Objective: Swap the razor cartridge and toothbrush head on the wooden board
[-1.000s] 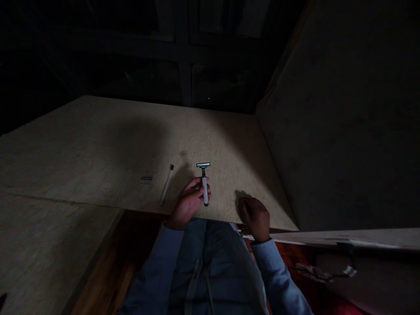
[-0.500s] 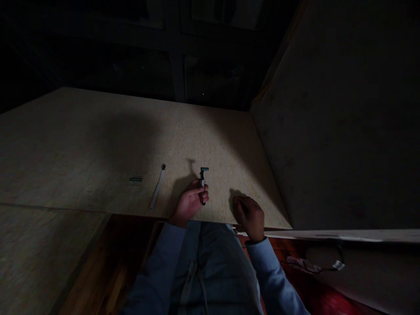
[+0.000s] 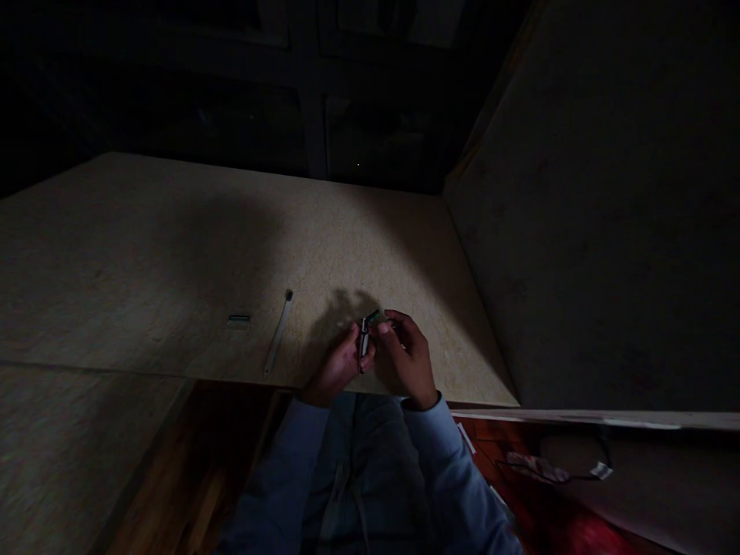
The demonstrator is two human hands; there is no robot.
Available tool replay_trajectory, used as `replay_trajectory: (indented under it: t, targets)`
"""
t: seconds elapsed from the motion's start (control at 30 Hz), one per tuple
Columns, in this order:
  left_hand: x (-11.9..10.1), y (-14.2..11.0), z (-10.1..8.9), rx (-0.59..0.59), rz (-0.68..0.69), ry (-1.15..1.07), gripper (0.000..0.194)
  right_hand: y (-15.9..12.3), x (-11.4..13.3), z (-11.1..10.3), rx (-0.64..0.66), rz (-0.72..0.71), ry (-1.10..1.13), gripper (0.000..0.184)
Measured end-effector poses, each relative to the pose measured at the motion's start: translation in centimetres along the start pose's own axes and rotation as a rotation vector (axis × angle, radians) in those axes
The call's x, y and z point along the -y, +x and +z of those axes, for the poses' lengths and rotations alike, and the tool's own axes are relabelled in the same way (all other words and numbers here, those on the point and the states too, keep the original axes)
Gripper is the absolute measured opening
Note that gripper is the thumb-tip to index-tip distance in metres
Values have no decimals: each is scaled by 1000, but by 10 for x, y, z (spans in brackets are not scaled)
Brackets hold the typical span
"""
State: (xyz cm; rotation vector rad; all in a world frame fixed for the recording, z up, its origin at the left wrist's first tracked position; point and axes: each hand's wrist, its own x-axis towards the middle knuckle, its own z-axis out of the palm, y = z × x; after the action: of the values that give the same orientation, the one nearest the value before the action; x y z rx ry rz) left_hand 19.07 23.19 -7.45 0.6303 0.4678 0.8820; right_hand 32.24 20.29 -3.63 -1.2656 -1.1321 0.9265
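My left hand is closed around the handle of a razor, held upright just above the table's front part. The razor's green-edged head points up and to the right. Close beside that head is my right hand, its thumb and forefinger apart with a small gap between them; whether a fingertip touches the razor is hard to make out. Left of my hands lies a white toothbrush with a dark head. Farther left rests a small dark green bar, like a razor cartridge, with something clear below it.
The pale table meets a wall on the right and dark window panes at the back. A dark cable and red cloth lie low at the right. The light is dim.
My right hand has moved left to the razor's head and its fingers have opened from a curl. The razor has come slightly lower, and its head now slants.
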Motion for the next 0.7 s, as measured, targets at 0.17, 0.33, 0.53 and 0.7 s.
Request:
replay_trajectory:
  t: [0.17, 0.33, 0.53, 0.7]
  targets:
    - [2, -2, -3, -33, -22, 4, 46, 1, 8, 11, 47, 82, 217, 38]
    - [3, -4, -4, -21, -9, -73, 44, 0, 14, 7, 74, 51, 235, 32]
    - [5, -4, -9, -14, 2, -73, 39, 0, 13, 1, 104, 66, 226, 34]
    - [2, -7, -13, 7, -35, 17, 44, 4, 2, 0, 206, 135, 391, 33]
